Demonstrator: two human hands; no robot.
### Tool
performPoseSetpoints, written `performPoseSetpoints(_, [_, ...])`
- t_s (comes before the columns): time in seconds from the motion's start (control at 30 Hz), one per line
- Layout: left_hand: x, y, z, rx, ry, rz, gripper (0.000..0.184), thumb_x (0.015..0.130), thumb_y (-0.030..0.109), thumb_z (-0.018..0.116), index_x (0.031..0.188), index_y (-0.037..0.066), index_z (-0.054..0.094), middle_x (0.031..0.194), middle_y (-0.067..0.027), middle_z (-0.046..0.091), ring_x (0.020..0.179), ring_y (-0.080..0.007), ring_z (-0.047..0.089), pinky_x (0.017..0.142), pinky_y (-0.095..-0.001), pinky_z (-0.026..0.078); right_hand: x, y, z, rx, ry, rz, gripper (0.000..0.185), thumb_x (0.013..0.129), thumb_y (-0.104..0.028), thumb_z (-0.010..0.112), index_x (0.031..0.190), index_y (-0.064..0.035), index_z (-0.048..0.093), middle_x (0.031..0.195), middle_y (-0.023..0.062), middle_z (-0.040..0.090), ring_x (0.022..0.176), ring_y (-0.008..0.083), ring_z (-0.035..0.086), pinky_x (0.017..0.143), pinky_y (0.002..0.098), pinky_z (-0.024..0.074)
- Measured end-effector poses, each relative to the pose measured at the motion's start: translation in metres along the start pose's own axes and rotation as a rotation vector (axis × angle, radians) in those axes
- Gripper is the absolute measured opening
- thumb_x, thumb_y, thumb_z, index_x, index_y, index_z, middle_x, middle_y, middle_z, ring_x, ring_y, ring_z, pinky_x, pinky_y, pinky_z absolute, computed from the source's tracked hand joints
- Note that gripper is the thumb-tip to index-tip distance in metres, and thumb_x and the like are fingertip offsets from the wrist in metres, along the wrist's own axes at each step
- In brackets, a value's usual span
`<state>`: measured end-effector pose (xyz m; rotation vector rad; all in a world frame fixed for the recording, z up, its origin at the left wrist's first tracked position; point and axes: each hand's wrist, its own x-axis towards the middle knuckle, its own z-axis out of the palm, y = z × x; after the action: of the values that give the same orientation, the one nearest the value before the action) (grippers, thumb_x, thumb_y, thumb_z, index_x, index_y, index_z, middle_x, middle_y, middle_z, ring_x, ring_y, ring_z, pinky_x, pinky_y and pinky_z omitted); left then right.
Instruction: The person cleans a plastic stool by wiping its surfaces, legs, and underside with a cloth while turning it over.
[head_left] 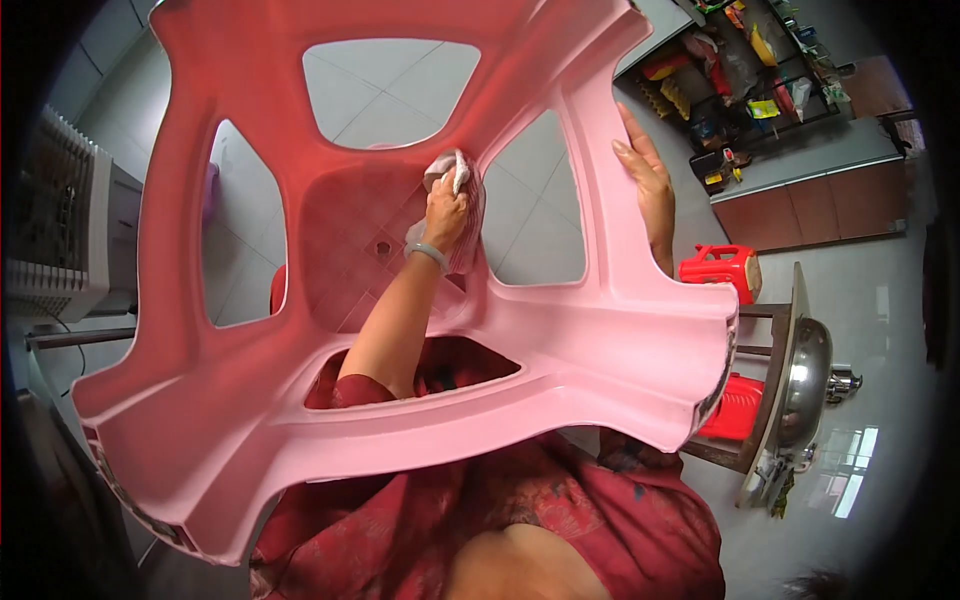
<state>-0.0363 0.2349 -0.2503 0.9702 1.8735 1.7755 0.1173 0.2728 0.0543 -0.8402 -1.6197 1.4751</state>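
Note:
A pink plastic stool (235,60) fills the middle of the view, its hollow underside and legs turned toward me. My left hand (447,212) reaches through the side opening nearest my body and is inside the stool. Its fingers are closed on a crumpled pale cloth (470,235), pressed near the inner corner of the seat. There is a bangle on that wrist. My right hand (648,178) grips the outer edge of the stool's right side, with part of the palm and the forearm hidden behind the plastic.
A red plastic item (722,268) and a wooden chair-like frame (765,385) stand at the right, beside a shiny metal lidded pan (805,385). Shelves of packets (735,75) are at upper right. A slatted appliance (60,210) stands left.

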Motion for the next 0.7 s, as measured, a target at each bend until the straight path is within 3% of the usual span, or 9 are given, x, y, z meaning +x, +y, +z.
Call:
performPoseSetpoints(0.1, [-0.020,0.005,-0.023,0.177,-0.295,-0.171,0.032,0.081,0.006,0.049,0.110,0.005,0.064,0.098,-0.0225,0.065,0.096,-0.0391,0.063,0.089,-0.0439,0.049,-0.002,0.000,0.001,0.031,0.018,0.031,0.051,0.095,-0.008,0.052,0.145,-0.0048,0.046,0.143,0.0091,0.049,0.123,0.0125,0.049,0.108,0.0241,0.0323])
performPoseSetpoints(0.23, [-0.064,0.050,-0.045,0.498,-0.529,-0.164,0.024,0.083,0.019,0.053,0.096,0.004,0.066,0.092,-0.0252,0.066,0.086,-0.0433,0.064,0.079,-0.0501,0.052,-0.004,0.000,0.000,0.054,0.002,0.059,0.051,0.094,-0.009,0.053,0.145,-0.0069,0.047,0.141,0.0079,0.052,0.122,0.0115,0.049,0.108,0.0238,0.0319])
performPoseSetpoints(0.33, [-0.090,0.069,-0.058,0.728,-0.796,0.262,0.024,0.082,0.025,0.056,0.084,0.004,0.069,0.086,-0.0226,0.068,0.080,-0.0426,0.065,0.072,-0.0498,0.053,-0.004,0.002,0.002,0.063,0.017,0.027,0.051,0.094,-0.009,0.053,0.145,-0.0080,0.047,0.141,0.0083,0.052,0.124,0.0119,0.048,0.108,0.0242,0.0314])
performPoseSetpoints(0.43, [-0.100,0.058,-0.057,0.553,-0.698,0.030,0.028,0.082,0.031,0.057,0.075,0.007,0.071,0.081,-0.0201,0.070,0.077,-0.0408,0.067,0.070,-0.0490,0.054,-0.004,0.004,0.001,0.035,0.014,0.002,0.051,0.094,-0.010,0.053,0.145,-0.0080,0.047,0.143,0.0096,0.050,0.128,0.0134,0.045,0.109,0.0250,0.0304])
performPoseSetpoints(0.7, [-0.089,0.144,-0.082,0.239,-0.799,0.336,0.017,0.080,0.023,0.067,0.085,0.007,0.071,0.087,-0.0148,0.069,0.081,-0.0323,0.066,0.072,-0.0405,0.051,-0.006,0.001,0.007,-0.012,0.044,-0.018,0.051,0.095,-0.011,0.053,0.145,-0.0053,0.046,0.146,0.0108,0.047,0.133,0.0147,0.042,0.111,0.0263,0.0285])
